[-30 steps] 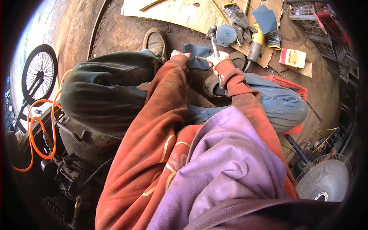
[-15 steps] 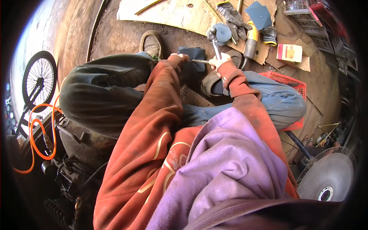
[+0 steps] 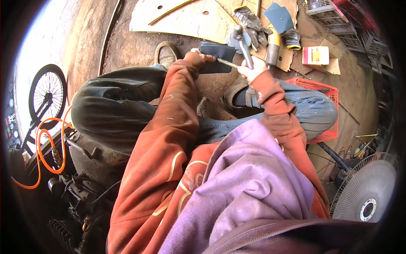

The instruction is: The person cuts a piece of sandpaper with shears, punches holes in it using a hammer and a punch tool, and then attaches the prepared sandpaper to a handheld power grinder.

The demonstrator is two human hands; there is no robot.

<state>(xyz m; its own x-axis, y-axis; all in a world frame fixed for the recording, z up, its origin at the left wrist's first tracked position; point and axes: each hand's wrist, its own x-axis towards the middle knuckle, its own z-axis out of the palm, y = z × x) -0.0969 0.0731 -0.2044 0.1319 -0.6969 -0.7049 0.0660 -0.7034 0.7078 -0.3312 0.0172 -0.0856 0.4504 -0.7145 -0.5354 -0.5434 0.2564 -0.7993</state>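
My left hand (image 3: 197, 58) is closed at the left edge of a folded, dark blue-grey sheet (image 3: 222, 51), one finger lying along it. My right hand (image 3: 254, 70) wraps round a metal tool with a rounded head (image 3: 239, 34), its shaft pointing up and away. A thin metal rod (image 3: 227, 63) runs from my right hand to the sheet, its tip beside my left fingertip. Just beyond the tool's head, a blue-grey disc (image 3: 232, 41) is partly covered. Grey knit gloves (image 3: 253, 26) and a yellow and silver power tool (image 3: 273, 51) lie close by.
A plywood board (image 3: 169, 21) spans the far side. More blue-grey sheets (image 3: 279, 17) lie at the far right, near a small box (image 3: 315, 55). Crates (image 3: 338, 23) are stacked beyond. A red crate (image 3: 332, 99) and a fan (image 3: 366, 190) stand right; an orange hose (image 3: 40, 146) hangs left.
The blue-grey sheet has been raised and tilted, with my left hand moving slightly up and left. My right hand has shifted right with the metal tool, and the rod now slants down to the right.
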